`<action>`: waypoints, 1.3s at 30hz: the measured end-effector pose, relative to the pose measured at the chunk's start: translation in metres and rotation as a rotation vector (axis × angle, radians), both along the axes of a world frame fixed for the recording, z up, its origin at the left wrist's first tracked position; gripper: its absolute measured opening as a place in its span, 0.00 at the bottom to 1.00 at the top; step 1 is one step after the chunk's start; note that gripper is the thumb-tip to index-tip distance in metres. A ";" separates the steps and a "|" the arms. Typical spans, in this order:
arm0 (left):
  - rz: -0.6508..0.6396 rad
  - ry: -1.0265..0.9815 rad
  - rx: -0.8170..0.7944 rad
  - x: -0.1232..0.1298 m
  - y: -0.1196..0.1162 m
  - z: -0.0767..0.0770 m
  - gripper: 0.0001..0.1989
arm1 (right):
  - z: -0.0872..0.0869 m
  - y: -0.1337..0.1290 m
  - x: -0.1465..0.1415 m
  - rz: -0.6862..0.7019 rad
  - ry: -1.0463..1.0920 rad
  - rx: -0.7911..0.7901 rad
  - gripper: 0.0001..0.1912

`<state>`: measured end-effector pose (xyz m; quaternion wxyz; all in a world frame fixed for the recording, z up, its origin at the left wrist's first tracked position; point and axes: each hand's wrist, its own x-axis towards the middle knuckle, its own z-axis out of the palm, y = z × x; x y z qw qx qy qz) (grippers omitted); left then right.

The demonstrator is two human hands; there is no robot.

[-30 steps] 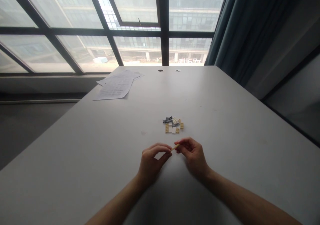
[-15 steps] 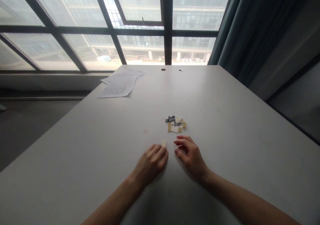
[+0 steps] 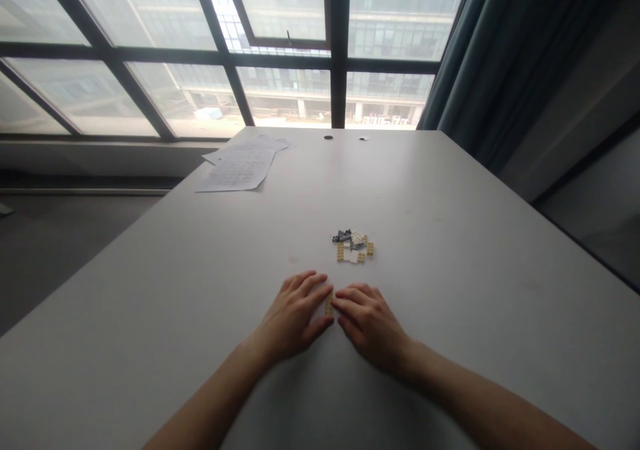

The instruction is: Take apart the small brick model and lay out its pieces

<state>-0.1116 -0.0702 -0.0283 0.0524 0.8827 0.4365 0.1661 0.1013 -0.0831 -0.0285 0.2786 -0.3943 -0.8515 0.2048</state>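
A small tan studded building brick (image 3: 329, 304) lies on the white table between my two hands. My left hand (image 3: 295, 313) curls around it, with the thumb at its near end and the index finger at its far end. From the other side, my right hand (image 3: 370, 323) brings its bent fingertips against the brick's right edge. Part of the brick is covered by fingers. Beyond my hands sits a small pile of loose building bricks (image 3: 353, 245) in tan, white and grey, touched by neither hand.
Printed paper sheets (image 3: 240, 165) lie at the table's far left. Two round cable holes, one being the left hole (image 3: 329, 137), are near the far edge. Windows stand behind the table, and a dark blue curtain (image 3: 475, 57) hangs at the right.
My right hand has moved left and nearer, up to the brick. My left hand has spread its thumb and index finger around it. The white studded piece by my left fingertips no longer shows.
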 end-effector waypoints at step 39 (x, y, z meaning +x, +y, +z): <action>0.046 -0.052 0.016 -0.017 0.005 -0.005 0.21 | 0.013 0.112 -0.009 -0.134 -0.242 0.102 0.19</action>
